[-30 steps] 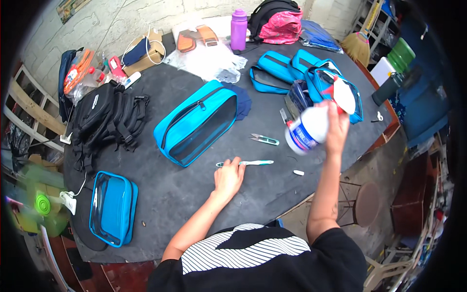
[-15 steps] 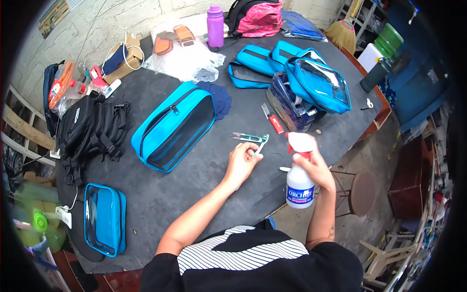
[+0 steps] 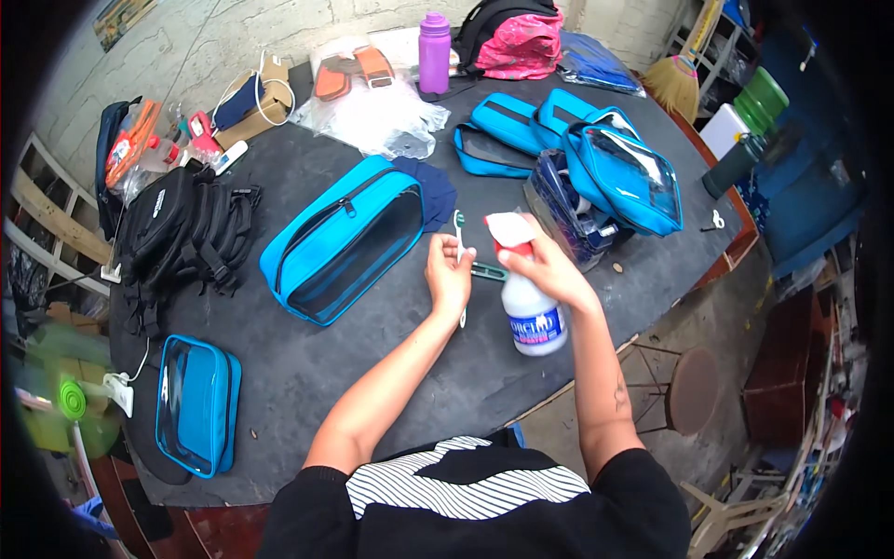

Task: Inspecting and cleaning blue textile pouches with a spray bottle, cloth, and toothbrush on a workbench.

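Observation:
My left hand [image 3: 448,278] is closed around a white toothbrush [image 3: 459,233], held upright with its green bristles on top and its handle end below my wrist. My right hand [image 3: 551,270] grips the neck of a white spray bottle [image 3: 533,317] with a red and white trigger head and a blue label. The nozzle points left at the toothbrush, a short gap apart. Green-handled thread snips [image 3: 489,271] lie on the table between my hands, their blades hidden by my left hand. Left of them stands a blue zippered pouch [image 3: 343,240] with a dark mesh side.
More blue clear-window pouches [image 3: 622,172] are piled at the back right, beside a navy clear case [image 3: 566,210]. A smaller blue pouch [image 3: 196,405] stands at the front left, near a black strapped bag [image 3: 177,224]. A purple bottle [image 3: 434,54] stands at the back; a stool [image 3: 694,391] is off the right edge.
My left hand has turned the toothbrush from slanted to upright and shifted slightly left. My right hand has brought the spray bottle left and up, close to the brush. The view has shifted slightly.

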A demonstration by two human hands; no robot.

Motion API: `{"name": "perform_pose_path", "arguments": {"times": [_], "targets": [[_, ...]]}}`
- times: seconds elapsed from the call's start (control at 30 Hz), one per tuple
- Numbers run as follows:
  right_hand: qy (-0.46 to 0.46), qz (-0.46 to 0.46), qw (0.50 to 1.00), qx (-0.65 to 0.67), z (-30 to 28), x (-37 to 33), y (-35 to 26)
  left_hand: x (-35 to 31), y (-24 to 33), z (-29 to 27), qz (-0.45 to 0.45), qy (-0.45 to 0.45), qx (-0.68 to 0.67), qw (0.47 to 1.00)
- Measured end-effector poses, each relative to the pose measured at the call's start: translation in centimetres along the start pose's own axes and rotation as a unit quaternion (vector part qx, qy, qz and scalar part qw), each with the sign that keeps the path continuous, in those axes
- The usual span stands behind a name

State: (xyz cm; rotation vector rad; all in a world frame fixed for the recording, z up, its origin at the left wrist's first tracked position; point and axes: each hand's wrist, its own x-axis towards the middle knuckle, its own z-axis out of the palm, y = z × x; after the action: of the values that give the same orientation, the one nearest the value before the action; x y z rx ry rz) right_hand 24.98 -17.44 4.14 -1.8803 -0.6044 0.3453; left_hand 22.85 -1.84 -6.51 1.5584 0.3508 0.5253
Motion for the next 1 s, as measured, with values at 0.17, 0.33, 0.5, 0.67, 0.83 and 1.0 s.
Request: {"name": "perform_pose_path", "arguments": {"times": [0.17, 0.33, 0.5, 0.67, 0.83, 1.0], "targets": [[-0.017, 0.002, 0.998, -0.063, 0.5, 7.9, 3.5, 2.3, -1.6, 0.6, -0.018, 0.071, 0.012, 0.997], [-0.095, 0.006, 0.993, -0.065, 1.1, 10.6, 4.1, 2.9, -1.5, 0.7, -0.013, 0.089, -0.008, 0.996], [-0.117, 0.013, 0.990, -0.081, 1.7, 11.3, 3.6, 3.3, -1.7, 0.6, -0.021, 0.100, -0.018, 0.995], [-0.125, -0.010, 0.987, -0.100, 1.6, 11.9, 3.9, 3.4, -1.8, 0.7, -0.016, 0.109, -0.012, 0.994], [-0.105, -0.021, 0.986, -0.126, 1.4, 12.1, 3.6, 3.7, -1.6, 0.8, -0.027, 0.106, -0.036, 0.993], [0.105, -0.123, 0.974, -0.156, 0.4, 11.8, 1.7, 3.7, -2.2, 0.0, -0.058, 0.107, -0.073, 0.990]]}}
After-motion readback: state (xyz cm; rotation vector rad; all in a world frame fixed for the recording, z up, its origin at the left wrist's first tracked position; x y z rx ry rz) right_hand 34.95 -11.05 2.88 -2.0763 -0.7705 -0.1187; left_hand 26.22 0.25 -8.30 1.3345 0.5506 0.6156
